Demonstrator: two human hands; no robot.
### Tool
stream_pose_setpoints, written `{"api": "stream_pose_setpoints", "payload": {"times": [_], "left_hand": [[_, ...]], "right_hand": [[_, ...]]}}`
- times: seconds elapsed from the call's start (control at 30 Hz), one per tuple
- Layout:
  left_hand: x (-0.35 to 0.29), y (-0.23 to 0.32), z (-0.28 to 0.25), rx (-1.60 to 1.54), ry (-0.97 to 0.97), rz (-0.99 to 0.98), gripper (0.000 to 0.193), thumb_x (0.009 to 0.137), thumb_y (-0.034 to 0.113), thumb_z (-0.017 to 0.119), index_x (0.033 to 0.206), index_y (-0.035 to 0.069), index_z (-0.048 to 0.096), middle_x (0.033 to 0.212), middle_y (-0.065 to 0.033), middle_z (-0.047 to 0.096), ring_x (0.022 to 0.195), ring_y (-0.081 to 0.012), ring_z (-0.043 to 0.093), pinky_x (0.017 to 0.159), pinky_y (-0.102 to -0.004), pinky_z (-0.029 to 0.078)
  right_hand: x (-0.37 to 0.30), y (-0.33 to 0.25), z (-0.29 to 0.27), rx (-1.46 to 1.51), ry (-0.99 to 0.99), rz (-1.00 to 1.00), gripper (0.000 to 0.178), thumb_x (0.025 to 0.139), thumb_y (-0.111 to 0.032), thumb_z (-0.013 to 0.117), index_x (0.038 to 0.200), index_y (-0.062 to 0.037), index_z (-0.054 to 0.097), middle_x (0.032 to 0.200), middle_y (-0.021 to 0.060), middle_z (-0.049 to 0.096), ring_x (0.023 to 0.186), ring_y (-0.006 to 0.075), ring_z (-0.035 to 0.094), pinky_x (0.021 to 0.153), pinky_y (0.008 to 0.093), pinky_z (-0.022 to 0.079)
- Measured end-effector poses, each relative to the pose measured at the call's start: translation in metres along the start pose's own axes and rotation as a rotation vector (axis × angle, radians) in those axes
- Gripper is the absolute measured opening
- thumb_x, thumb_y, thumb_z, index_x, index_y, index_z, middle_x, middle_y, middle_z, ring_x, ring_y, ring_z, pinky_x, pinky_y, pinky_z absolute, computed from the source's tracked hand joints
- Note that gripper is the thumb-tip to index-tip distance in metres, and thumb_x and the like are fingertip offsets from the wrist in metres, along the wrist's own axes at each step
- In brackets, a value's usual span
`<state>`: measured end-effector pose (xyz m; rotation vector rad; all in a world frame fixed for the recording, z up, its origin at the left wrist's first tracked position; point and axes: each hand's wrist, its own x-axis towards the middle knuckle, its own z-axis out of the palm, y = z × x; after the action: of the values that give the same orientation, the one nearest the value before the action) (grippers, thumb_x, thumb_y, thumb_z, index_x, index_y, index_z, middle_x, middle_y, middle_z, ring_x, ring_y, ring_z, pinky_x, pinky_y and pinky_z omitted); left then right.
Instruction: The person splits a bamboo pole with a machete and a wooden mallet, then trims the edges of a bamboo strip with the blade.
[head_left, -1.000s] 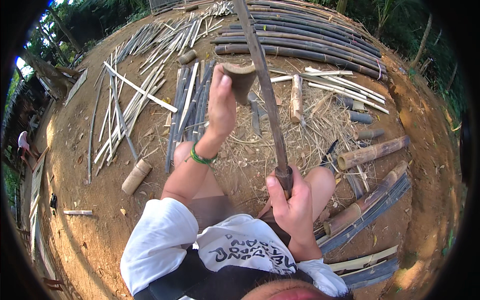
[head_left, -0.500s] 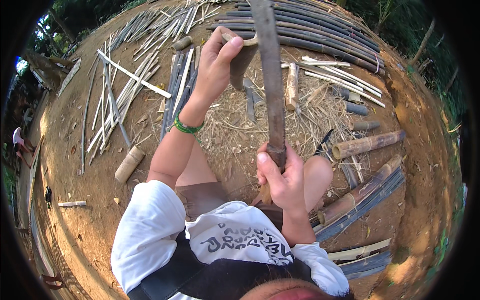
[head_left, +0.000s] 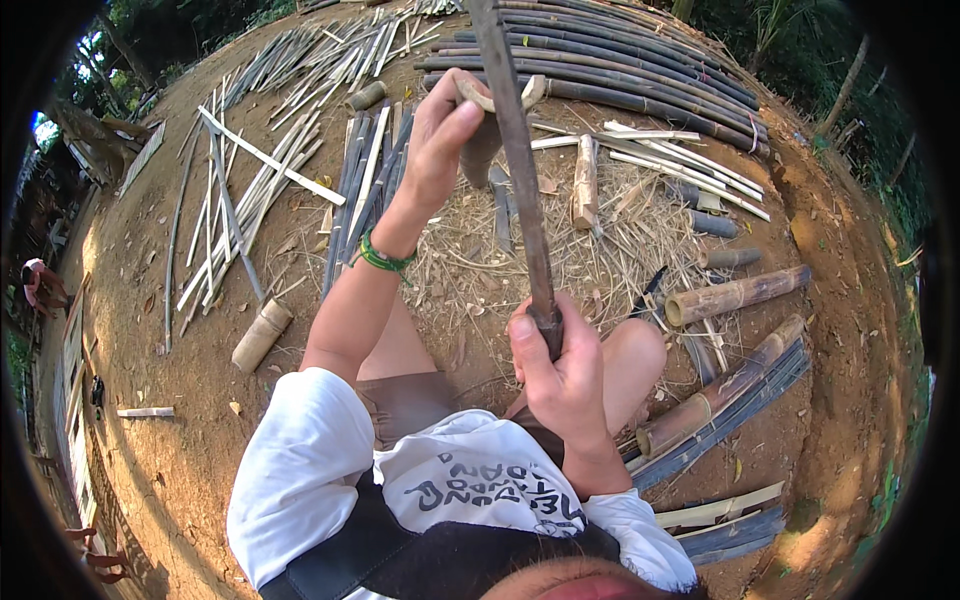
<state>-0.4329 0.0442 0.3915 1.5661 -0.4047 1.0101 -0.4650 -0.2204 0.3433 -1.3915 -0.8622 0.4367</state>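
Observation:
My left hand [head_left: 433, 145], raised ahead with a green band at its wrist, grips a bamboo piece [head_left: 480, 148] by its upper end. That end shows a pale curved rim, like a split section of culm. My right hand [head_left: 562, 378], close in front of my body, is wrapped round the handle of a machete. The long dark machete blade [head_left: 522, 170] points up and away, slightly left, and crosses in front of the bamboo's rim. Whether the blade touches the rim I cannot tell. Below the bamboo piece stands a short dark bamboo piece [head_left: 501, 210] amid shavings.
Bamboo shavings [head_left: 460, 255] cover the ground ahead. Long dark poles [head_left: 640, 90] lie at the back. Split strips [head_left: 255, 190] are scattered left, near a bamboo section [head_left: 262, 335]. Thick bamboo sections [head_left: 738, 293] lie right, with a black-handled blade [head_left: 650, 290] near my knee.
The machete's blade has swung left and now shows narrower, crossing the bamboo's rim. My right hand has turned slightly. My left hand still holds the bamboo, its rim now more visible.

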Motion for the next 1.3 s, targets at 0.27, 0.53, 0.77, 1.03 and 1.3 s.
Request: {"api": "stream_pose_setpoints", "payload": {"times": [0.27, 0.53, 0.77, 1.03, 1.3], "left_hand": [[-0.011, 0.0, 0.009, -0.068, 0.059, -0.003, 0.038, 0.09, 0.035, 0.077, 0.099, 0.008, 0.052, 0.086, 0.0023, 0.053, 0.074, -0.0047, 0.048, 0.065, -0.0219, 0.038], [-0.017, 0.003, 0.013, -0.076, 0.09, -0.032, 0.038, 0.088, 0.03, 0.08, 0.098, 0.009, 0.051, 0.088, 0.0028, 0.052, 0.077, -0.0045, 0.048, 0.066, -0.0214, 0.039], [-0.019, 0.0, 0.011, -0.058, 0.089, -0.023, 0.039, 0.087, 0.029, 0.081, 0.098, 0.009, 0.05, 0.085, 0.0034, 0.051, 0.071, -0.003, 0.047, 0.059, -0.0197, 0.038], [-0.018, 0.003, 0.015, -0.058, 0.095, -0.025, 0.039, 0.086, 0.028, 0.082, 0.099, 0.009, 0.05, 0.085, 0.0037, 0.05, 0.072, -0.0028, 0.048, 0.06, -0.0192, 0.038], [-0.021, 0.004, 0.016, -0.089, 0.119, -0.03, 0.041, 0.086, 0.029, 0.083, 0.099, 0.008, 0.05, 0.089, 0.0025, 0.05, 0.075, -0.0044, 0.049, 0.062, -0.0207, 0.041]], "right_hand": [[-0.011, 0.004, 0.001, -0.034, 0.034, 0.005, 0.025, 0.103, -0.026, 0.064, 0.1, -0.0024, 0.058, 0.065, -0.0025, 0.055, 0.053, 0.0041, 0.049, 0.049, 0.0223, 0.039], [-0.013, 0.003, 0.0, -0.079, 0.058, 0.034, 0.024, 0.103, -0.025, 0.065, 0.098, -0.0022, 0.058, 0.063, -0.0029, 0.054, 0.052, 0.0041, 0.049, 0.048, 0.0226, 0.038], [-0.014, 0.002, 0.001, -0.092, 0.074, 0.045, 0.024, 0.103, -0.024, 0.064, 0.096, -0.0022, 0.058, 0.062, -0.0028, 0.053, 0.052, 0.0041, 0.048, 0.047, 0.0234, 0.037], [-0.017, -0.003, -0.001, -0.126, 0.08, 0.061, 0.025, 0.102, -0.025, 0.065, 0.094, -0.0018, 0.058, 0.061, -0.0018, 0.052, 0.051, 0.0059, 0.048, 0.047, 0.0253, 0.036], [-0.017, -0.022, 0.005, -0.253, 0.141, 0.047, 0.027, 0.099, -0.023, 0.068, 0.094, 0.0011, 0.059, 0.059, 0.0041, 0.05, 0.053, 0.0119, 0.047, 0.05, 0.033, 0.036]]}}
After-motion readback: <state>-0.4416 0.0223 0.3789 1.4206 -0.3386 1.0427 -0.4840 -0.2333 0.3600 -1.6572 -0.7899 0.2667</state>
